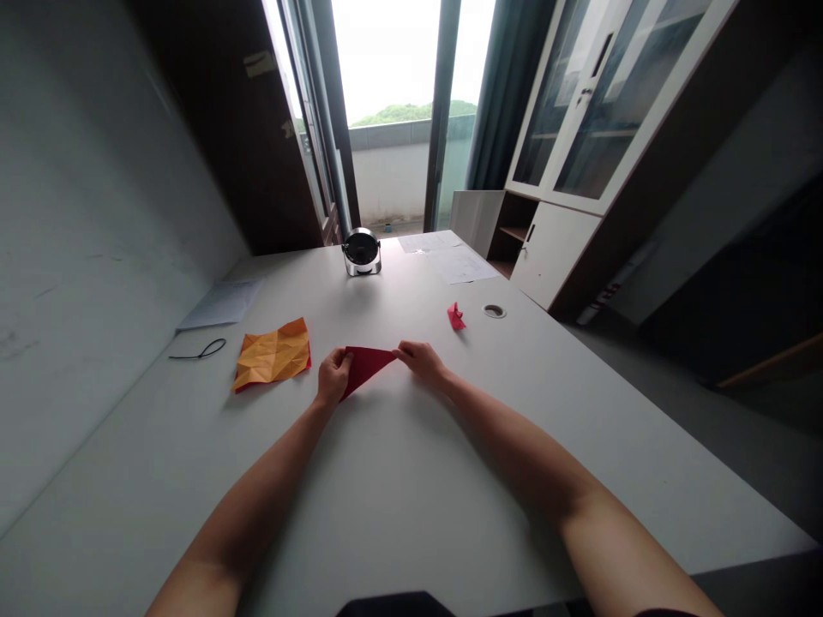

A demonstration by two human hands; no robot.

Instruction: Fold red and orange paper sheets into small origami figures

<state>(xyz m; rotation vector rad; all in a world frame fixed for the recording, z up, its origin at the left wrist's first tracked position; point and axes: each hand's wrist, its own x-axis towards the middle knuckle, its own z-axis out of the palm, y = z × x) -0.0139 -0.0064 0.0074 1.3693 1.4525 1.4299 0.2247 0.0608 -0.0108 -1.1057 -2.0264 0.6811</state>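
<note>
Red paper, folded into a triangle [365, 368], is spanning the gap between 2 bare hands above the white table [399, 480]. The left hand [335, 374] is pinching its broad side, and the right hand [417, 356] is gripping its narrow tip between closed fingers. Left of the hands, a creased orange sheet [273, 353] with red showing at its edges is lying near a black cable tie [207, 350]. Beyond the right hand, a small red folded piece [456, 316] is sitting beside a round grommet [494, 311]. Farther back, a round black device [361, 250] is standing on a metallic bracket, with white papers [458, 262] lying to its right.
</note>
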